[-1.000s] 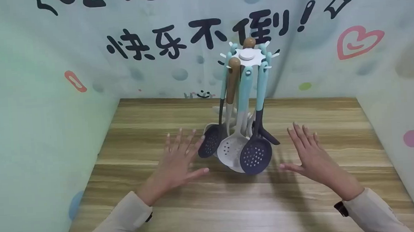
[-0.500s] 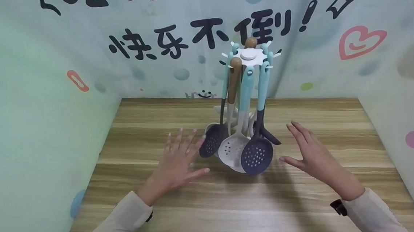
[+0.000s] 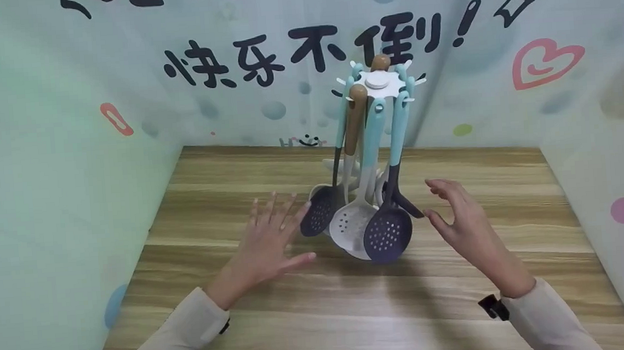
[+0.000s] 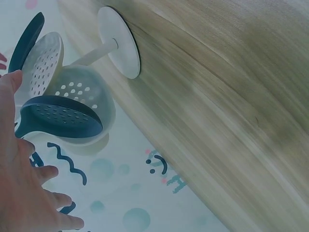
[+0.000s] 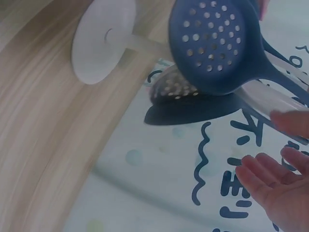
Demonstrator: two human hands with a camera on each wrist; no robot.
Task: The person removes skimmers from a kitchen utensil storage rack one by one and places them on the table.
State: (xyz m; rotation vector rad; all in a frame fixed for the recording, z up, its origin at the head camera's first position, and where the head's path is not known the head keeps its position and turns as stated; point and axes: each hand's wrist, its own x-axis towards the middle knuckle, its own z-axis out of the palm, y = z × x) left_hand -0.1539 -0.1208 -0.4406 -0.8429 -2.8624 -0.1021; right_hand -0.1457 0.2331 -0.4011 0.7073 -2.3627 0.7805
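Note:
A white rack (image 3: 388, 88) with hooks around its top carries several hanging kitchen utensils, most with light blue handles. At the front hang a dark skimmer (image 3: 387, 235) and a white skimmer (image 3: 351, 224); another dark perforated utensil (image 3: 319, 214) hangs at the left. My left hand (image 3: 262, 247) has its fingers spread, the index fingertip overlapping that left utensil in the head view. On the other side, my right hand (image 3: 469, 219) is bent loosely, thumb tip close by the edge of a dark flat utensil (image 3: 408, 205). Neither hand holds anything.
The rack's round white base (image 4: 120, 43) stands on the wood-grain table (image 3: 322, 317). Printed cloth (image 3: 263, 107) with dark lettering rises behind the table, and pale walls (image 3: 33, 189) border both sides. A brown handle (image 3: 355, 122) hangs among the blue ones.
My right hand has moved left toward the rack, its fingers bending and its thumb rising to the dark utensil's edge. The left hand stays put; the view has shifted slightly.

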